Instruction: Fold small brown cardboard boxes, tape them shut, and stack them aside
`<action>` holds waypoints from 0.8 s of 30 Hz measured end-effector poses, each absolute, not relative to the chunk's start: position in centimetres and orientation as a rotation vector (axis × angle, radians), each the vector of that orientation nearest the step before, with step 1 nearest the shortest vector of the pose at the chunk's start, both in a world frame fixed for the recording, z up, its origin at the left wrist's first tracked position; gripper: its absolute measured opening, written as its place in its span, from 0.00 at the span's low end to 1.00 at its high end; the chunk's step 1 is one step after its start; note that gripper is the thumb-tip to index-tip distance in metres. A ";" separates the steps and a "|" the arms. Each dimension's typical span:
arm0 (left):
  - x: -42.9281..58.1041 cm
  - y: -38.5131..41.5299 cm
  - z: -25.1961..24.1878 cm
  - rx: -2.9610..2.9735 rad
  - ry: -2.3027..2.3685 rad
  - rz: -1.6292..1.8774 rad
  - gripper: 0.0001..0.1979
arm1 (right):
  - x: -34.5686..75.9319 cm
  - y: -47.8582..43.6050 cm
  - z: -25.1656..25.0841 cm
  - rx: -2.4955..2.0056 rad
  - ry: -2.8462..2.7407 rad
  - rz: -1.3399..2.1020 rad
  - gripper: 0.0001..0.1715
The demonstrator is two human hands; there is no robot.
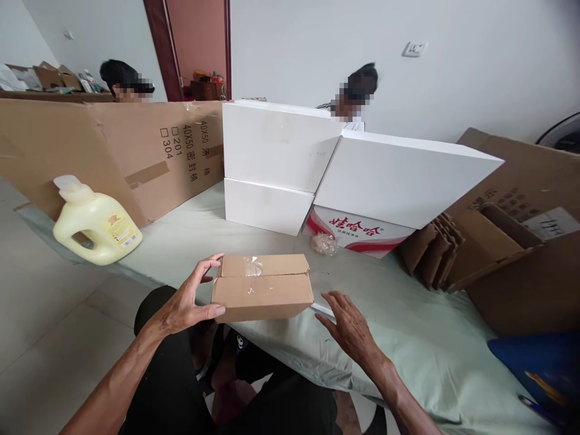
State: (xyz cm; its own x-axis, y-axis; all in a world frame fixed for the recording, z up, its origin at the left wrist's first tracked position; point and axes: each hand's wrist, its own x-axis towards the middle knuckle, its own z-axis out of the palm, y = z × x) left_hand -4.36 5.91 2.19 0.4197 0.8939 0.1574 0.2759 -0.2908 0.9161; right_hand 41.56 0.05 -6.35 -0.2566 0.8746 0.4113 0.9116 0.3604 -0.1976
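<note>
At the tabletop's [254, 223] near edge, a small taped box [261, 287] is sitting, and my left hand [188, 305] is gripping its left end, thumb low, fingers curling over the top. My right hand [348, 323] is hovering open just beside its right end, grasping nothing. I am judging the box light and stiff, its tape slick; both ends look best for holding. A white strip [322, 310] is lying at its right corner. Farther off, a yellow jug [95, 225] and white boards [344, 169] are standing.
</note>
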 end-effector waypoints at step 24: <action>-3.8 2.2 0.5 1.768 0.995 0.990 0.34 | 30.4 -0.6 11.7 -1.152 -2.468 0.227 0.18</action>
